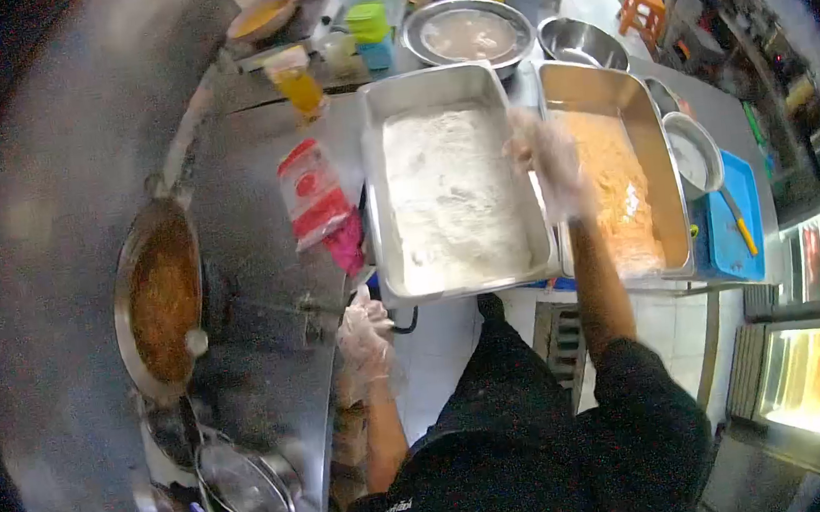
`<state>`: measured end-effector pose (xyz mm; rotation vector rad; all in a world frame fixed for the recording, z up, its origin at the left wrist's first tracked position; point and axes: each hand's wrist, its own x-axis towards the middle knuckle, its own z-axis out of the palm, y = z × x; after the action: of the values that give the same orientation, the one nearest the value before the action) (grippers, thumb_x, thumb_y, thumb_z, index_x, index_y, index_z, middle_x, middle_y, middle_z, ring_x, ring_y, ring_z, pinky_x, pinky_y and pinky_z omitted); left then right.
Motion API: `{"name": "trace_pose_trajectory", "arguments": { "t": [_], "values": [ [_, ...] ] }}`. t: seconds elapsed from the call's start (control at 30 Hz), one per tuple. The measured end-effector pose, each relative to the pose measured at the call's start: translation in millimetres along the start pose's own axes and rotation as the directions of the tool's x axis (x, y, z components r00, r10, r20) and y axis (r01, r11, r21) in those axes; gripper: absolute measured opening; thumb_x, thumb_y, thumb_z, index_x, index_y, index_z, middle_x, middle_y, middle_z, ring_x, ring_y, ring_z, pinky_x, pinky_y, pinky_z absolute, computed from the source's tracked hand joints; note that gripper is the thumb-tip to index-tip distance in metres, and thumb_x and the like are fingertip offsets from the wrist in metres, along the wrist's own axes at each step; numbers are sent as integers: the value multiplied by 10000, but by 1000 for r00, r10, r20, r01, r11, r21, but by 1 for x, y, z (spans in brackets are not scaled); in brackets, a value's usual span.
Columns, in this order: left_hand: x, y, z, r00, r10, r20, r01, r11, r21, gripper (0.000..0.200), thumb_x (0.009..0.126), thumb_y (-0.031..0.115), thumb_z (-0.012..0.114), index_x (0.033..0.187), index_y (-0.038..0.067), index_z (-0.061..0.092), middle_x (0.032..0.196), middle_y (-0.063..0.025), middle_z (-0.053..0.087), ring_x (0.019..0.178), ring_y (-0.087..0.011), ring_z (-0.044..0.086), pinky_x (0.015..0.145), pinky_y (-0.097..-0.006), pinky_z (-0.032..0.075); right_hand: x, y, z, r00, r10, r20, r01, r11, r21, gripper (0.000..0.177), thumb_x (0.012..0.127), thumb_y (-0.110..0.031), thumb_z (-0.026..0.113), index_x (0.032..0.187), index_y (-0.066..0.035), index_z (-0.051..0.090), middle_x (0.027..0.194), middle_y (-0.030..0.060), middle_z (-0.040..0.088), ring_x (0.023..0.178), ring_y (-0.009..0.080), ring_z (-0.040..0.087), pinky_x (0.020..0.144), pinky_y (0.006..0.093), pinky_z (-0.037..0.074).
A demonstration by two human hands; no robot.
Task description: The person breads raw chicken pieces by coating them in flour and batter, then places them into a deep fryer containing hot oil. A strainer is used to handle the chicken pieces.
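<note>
A deep steel tray [377, 190] holds white flour-like powder [453, 193] with an uneven surface. Right beside it, a second steel tray [663, 167] contains a wet orange mixture [610, 177]. My right hand [554, 163], in a clear plastic glove, is over the adjoining rims of the two trays, its fingers toward the powder and smeared by motion. Also gloved, my left hand [367, 337] is low by the powder tray's near left corner, fingers loosely apart with nothing in them. Left of that tray lie a red and white packet [310, 194] and a pink cloth [346, 244].
Behind the trays stand a wide metal bowl [416, 33] of cloudy liquid and another steel bowl [582, 42]. A blue tray [734, 215] is at the right. Leftward are a wok [165, 299] with brown contents and a strainer [244, 484].
</note>
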<state>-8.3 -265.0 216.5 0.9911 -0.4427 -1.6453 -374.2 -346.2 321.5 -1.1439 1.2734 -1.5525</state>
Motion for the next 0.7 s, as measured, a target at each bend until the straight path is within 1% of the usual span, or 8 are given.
{"name": "trace_pose_trajectory", "arguments": {
  "t": [0.03, 0.1, 0.13, 0.23, 0.27, 0.33, 0.4, 0.7],
  "values": [
    [-1, -5, 42, 931, 354, -89, -249, 795, 554, 293, 881, 247, 471, 1019, 15, 586, 714, -62, 563, 642, -124, 547, 505, -226, 445, 32, -14, -18, 973, 216, -81, -210, 975, 76, 585, 859, -551, 339, 822, -30, 601, 569, 80, 560, 510, 149, 532, 572, 274, 461],
    [31, -10, 57, 655, 689, 311, -469, 47, 882, 368, 873, 270, 444, 1075, -17, 557, 744, -147, 573, 702, -232, 567, 617, -344, 459, 97, -29, -51, 965, 245, -95, -233, 964, 125, 573, 853, -561, 346, 886, -28, 553, 518, 73, 516, 468, 148, 509, 543, 263, 466],
    [41, -11, 69, 665, 699, 264, -392, 26, 920, 385, 866, 279, 446, 1074, -27, 553, 756, -168, 572, 713, -263, 564, 644, -367, 448, 135, -29, -68, 963, 257, -87, -240, 957, 165, 582, 848, -570, 351, 929, -22, 532, 496, 72, 499, 449, 150, 501, 528, 258, 467],
    [52, -20, 87, 694, 704, 151, -188, -26, 982, 418, 844, 294, 454, 1074, -42, 549, 789, -215, 570, 741, -329, 558, 693, -411, 428, 232, 18, -110, 971, -228, 76, 219, 970, 110, 755, 783, -676, 365, 1086, 3, 496, 437, 83, 458, 367, 163, 472, 464, 261, 467],
    [51, -19, 87, 714, 687, 135, -146, -43, 988, 417, 835, 290, 459, 1075, -38, 552, 798, -219, 572, 747, -333, 557, 686, -409, 428, 259, 29, -120, 996, 43, 77, -58, 977, 205, 751, 784, -676, 364, 1099, -9, 500, 423, 75, 438, 352, 159, 461, 452, 262, 464],
    [53, -16, 92, 784, 619, 37, -29, -23, 999, 421, 816, 294, 465, 1085, -16, 561, 833, -225, 581, 769, -351, 559, 694, -413, 434, 306, 51, -132, 943, 299, 146, -329, 903, 277, 684, 790, -643, 409, 1123, -52, 494, 430, 73, 432, 332, 164, 437, 415, 265, 444],
    [65, -24, 68, 789, 593, 158, -103, -126, 987, 417, 816, 290, 463, 1088, -9, 562, 833, -227, 580, 773, -357, 560, 696, -419, 436, 349, 74, -141, 839, 507, 196, -543, 775, 324, 639, 794, -615, 437, 1123, -70, 495, 466, 76, 442, 348, 166, 434, 408, 268, 435],
    [75, -21, 76, 862, 502, 73, 10, -161, 987, 432, 826, 321, 442, 1096, 5, 561, 872, -231, 579, 806, -363, 555, 726, -423, 430, 432, 174, -153, 927, 323, -192, -361, 906, -218, 515, 811, -501, 483, 1022, -34, 531, 756, 110, 554, 585, 157, 521, 513, 284, 451]
  ]
}}
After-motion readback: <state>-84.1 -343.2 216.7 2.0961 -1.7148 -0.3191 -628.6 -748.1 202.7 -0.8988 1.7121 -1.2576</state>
